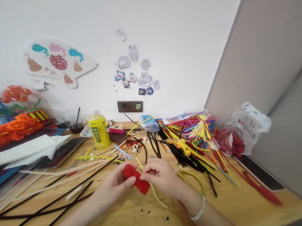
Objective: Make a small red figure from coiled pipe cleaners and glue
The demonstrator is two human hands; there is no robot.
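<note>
Both my hands meet over the wooden table (238, 208), gripping a fuzzy red pipe-cleaner piece (138, 179). My left hand (113, 186) pinches its left end between thumb and fingers. My right hand (164, 177), with a silver bracelet (199, 208) on the wrist, closes on its right end. A yellow-green pipe cleaner (155, 194) runs out from under the red piece toward me.
Long black, cream and yellow stems (59, 186) lie scattered at left. A yellow drink bottle (98, 128), a yellow glue gun (181, 145), a heap of coloured stems (197, 132), a plastic bag (242, 128) and orange flowers (6, 130) ring the table.
</note>
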